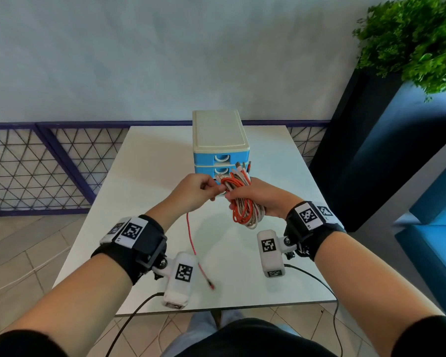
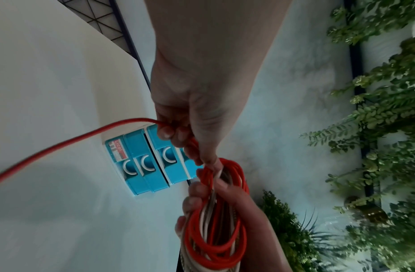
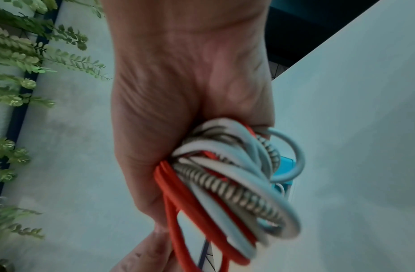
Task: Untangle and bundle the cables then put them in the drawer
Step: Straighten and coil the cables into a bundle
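2 hands work at 1 coil above the white table [image 1: 150,161], head view: the right hand [image 1: 255,195] has its fingers curled round a bundle of cables [image 1: 243,202], red, white and braided loops, connector ends sticking up at the top; the left hand [image 1: 193,189] pinches the loose red tail [image 1: 191,235] close beside the coil, and that tail hangs down to the table with its plug lying near the front edge. Step judged: bundling nearly done, last tail to be wound round the coil; no drawer opened yet. The drawer unit [image 1: 220,140], blue fronts under a cream top, stands just behind the hands with its visible drawers shut. Next move calls for winding in the tail, then freeing 1 hand to pull a drawer handle. Left wrist view: left hand [image 2: 197,114] fingers closed on the red tail [image 2: 62,147], which trails away blurred; drawer fronts [image 2: 143,165] just beyond, all shut; coil [image 2: 216,220] held below. Right wrist view: right hand [image 3: 178,110] wrapped tightly round the bundle [image 3: 225,184], loops bulging out loose. Obstacles: both hands occupied; the long tail may snag; leafy plants [image 1: 417,39] and a dark planter stand well aside, not in the way.
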